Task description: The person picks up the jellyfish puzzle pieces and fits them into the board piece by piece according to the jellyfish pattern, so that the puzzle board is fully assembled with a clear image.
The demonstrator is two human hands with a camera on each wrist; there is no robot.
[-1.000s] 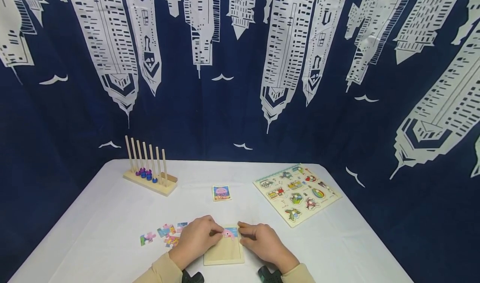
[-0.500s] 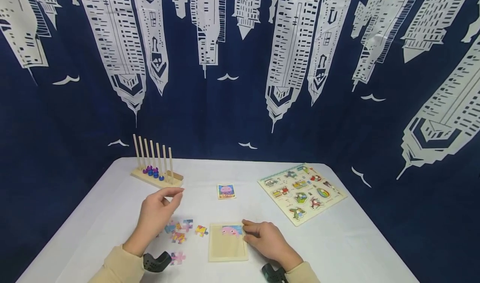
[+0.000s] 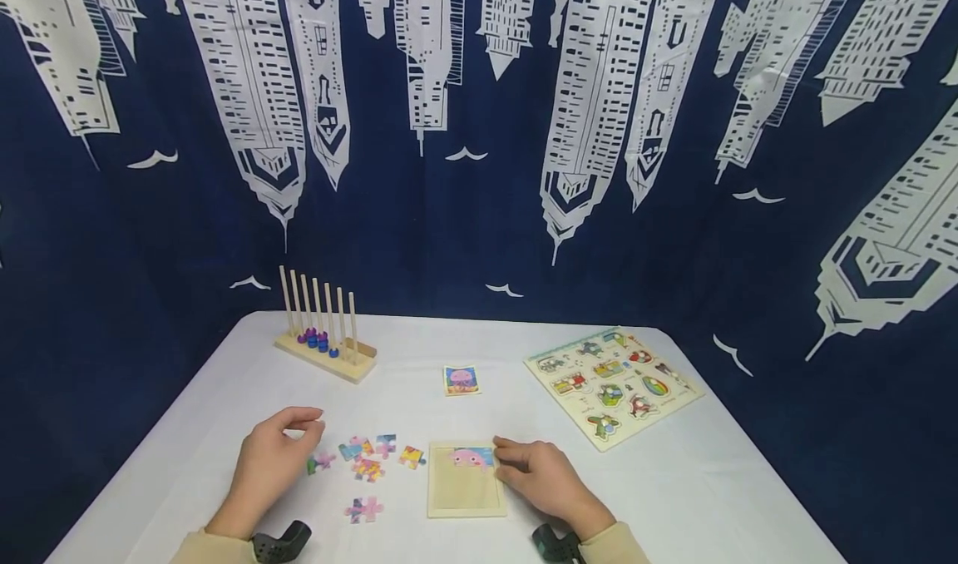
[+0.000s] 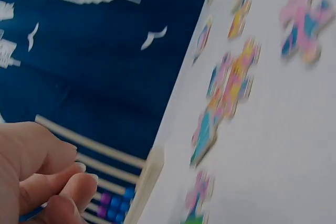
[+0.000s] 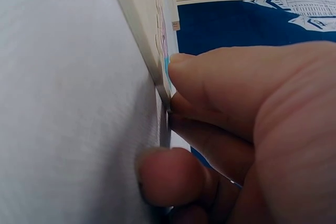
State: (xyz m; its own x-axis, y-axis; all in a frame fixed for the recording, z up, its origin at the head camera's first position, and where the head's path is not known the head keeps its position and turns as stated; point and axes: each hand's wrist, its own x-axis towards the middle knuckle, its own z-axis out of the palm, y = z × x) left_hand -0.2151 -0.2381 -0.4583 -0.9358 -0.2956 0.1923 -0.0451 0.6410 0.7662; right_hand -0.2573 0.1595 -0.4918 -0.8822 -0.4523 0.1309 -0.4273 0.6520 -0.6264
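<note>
My right hand (image 3: 550, 481) holds the right edge of a square wooden puzzle tray (image 3: 466, 497), thumb and index finger at its far right corner. In the right wrist view, the thumb (image 5: 210, 77) presses on the tray's edge (image 5: 139, 30). Pink and blue jigsaw pieces (image 3: 471, 457) with a face on them lie inside the tray's far right corner. My left hand (image 3: 271, 456) hovers left of the loose jigsaw pieces (image 3: 368, 469), fingers loosely bent, holding nothing. One pink and blue piece (image 3: 364, 510) lies nearer me, also seen in the left wrist view.
A small picture card (image 3: 461, 380) with a pink octopus lies beyond the tray. A wooden peg rack (image 3: 325, 356) with blue and purple beads stands at the back left. A larger picture puzzle board (image 3: 614, 385) lies at the back right.
My left hand has left the tray's pieces, swung left over the table, then lowered beside the loose pieces. The right hand stays at the tray's edge. The head view has shifted slightly.
</note>
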